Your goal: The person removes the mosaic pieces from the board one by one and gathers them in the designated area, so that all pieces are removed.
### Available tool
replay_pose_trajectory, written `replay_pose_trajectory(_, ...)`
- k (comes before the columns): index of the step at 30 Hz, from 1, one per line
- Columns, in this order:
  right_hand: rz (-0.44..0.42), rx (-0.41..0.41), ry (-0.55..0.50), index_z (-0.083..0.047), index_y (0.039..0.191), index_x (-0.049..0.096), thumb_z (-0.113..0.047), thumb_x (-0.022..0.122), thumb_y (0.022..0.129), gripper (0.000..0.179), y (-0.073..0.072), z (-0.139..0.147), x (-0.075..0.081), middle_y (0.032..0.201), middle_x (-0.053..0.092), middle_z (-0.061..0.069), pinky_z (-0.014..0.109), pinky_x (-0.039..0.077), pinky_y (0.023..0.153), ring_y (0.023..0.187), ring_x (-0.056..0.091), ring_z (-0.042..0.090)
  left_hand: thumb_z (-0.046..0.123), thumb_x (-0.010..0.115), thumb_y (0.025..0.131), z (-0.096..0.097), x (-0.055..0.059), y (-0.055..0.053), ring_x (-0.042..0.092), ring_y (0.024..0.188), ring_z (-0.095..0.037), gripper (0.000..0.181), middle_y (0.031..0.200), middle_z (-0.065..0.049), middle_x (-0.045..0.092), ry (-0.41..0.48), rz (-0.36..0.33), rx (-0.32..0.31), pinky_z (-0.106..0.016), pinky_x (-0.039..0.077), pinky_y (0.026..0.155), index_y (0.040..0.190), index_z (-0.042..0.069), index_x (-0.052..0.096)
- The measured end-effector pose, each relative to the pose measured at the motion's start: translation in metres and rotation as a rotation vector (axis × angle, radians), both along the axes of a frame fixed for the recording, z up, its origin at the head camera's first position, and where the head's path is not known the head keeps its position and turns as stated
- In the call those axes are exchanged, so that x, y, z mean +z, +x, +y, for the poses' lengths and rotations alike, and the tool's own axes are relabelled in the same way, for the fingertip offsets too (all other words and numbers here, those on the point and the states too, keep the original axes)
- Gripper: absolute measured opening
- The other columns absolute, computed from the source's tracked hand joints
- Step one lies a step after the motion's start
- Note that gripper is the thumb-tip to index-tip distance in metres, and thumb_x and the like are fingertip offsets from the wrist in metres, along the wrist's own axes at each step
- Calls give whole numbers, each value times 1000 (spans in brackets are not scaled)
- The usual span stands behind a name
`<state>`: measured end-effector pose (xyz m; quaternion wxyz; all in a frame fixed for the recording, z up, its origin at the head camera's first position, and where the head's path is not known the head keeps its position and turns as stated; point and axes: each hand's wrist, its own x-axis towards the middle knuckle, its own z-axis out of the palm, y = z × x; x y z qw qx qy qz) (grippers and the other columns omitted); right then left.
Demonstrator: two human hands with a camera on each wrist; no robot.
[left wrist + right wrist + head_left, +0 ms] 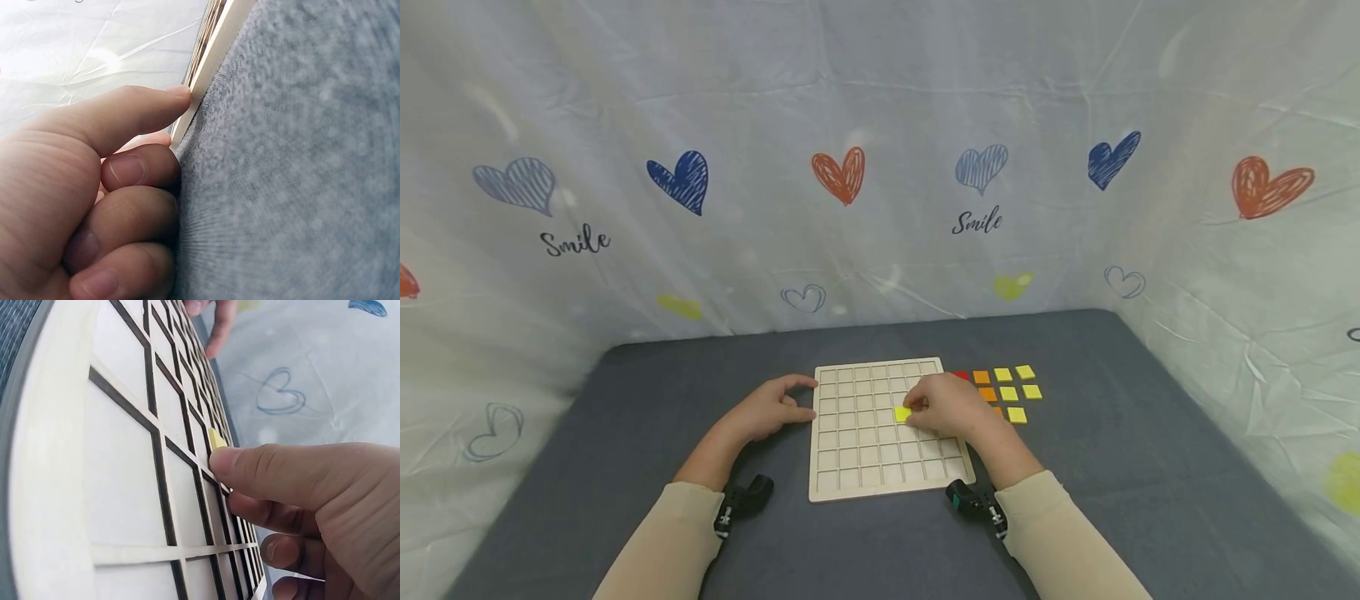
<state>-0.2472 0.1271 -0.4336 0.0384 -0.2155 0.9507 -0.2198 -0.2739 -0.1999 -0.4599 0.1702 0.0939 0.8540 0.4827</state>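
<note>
A pale wooden grid board lies flat on the dark cloth, its square cells divided by thin raised strips. My right hand is over the right half of the board and pinches a small yellow square tile between thumb and fingers. In the right wrist view the thumb overlaps part of that tile, low at the grid strips. On the board's left side, my left hand touches the edge with thumb and index finger spread apart. Its other fingers are curled beside the cloth.
Right of the board lie rows of square tiles: a red tile, several orange tiles and several yellow tiles, some partly behind my right hand. A grey cloth covers the table. A white curtain with printed hearts hangs behind.
</note>
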Motion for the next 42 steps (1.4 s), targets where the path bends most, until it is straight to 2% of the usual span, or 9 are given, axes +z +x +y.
replay_pose_trajectory(5, -2, -4, 20, -20, 104, 78, -20, 81, 87, 18, 1, -3, 1, 92, 66, -11, 34, 50, 76, 79, 58, 9, 13, 78, 92, 0, 1, 1, 26, 41, -9, 62, 54, 3, 44, 1, -2, -5, -28, 27, 42, 148, 9, 52)
replay_pose_trajectory(11, 28, 12, 56, -16, 108, 77, -19, 82, 87, 22, 3, -6, 4, 96, 67, -8, 35, 50, 78, 82, 58, 11, 13, 78, 92, 0, 3, 2, 26, 41, -9, 62, 55, 2, 45, 3, -6, -7, -28, 27, 42, 148, 9, 52)
replay_pose_trajectory(16, 24, -10, 58, -17, 112, 76, -23, 83, 87, 26, 3, -6, 5, 98, 67, -9, 34, 51, 80, 86, 60, 10, 13, 78, 92, 0, 3, 2, 25, 41, -9, 62, 55, 2, 45, 11, -8, -12, -28, 27, 42, 148, 9, 52)
replay_pose_trajectory(21, -4, -56, -25, -18, 113, 75, -22, 83, 87, 28, 3, 3, 13, 100, 67, -8, 34, 50, 76, 84, 60, 11, 13, 78, 92, 0, 2, 1, 25, 41, -9, 62, 55, 2, 45, 19, -6, -21, -28, 27, 42, 148, 8, 51)
replay_pose_trajectory(30, -35, -94, -193, -11, 117, 73, -16, 80, 90, 28, 0, 39, 34, 100, 67, 0, 37, 48, 74, 80, 55, 18, 12, 78, 92, 0, 1, 1, 26, 41, -9, 63, 56, 0, 47, 10, -2, -10, -28, 28, 42, 148, 8, 52)
replay_pose_trajectory(36, -102, -149, -301, -10, 120, 72, -16, 78, 92, 29, -1, 65, 43, 104, 65, 5, 36, 46, 60, 70, 50, 22, 12, 78, 91, 0, 1, 1, 27, 41, -9, 62, 55, 0, 47, 9, -5, -3, -28, 28, 42, 147, 8, 52)
replay_pose_trajectory(42, -112, -178, -327, -9, 118, 72, -18, 78, 92, 29, 1, 93, 48, 103, 65, 7, 37, 47, 64, 73, 52, 23, 11, 79, 90, 1, 2, 1, 28, 40, -9, 63, 55, -1, 49, 7, -5, 4, -28, 29, 42, 147, 7, 53)
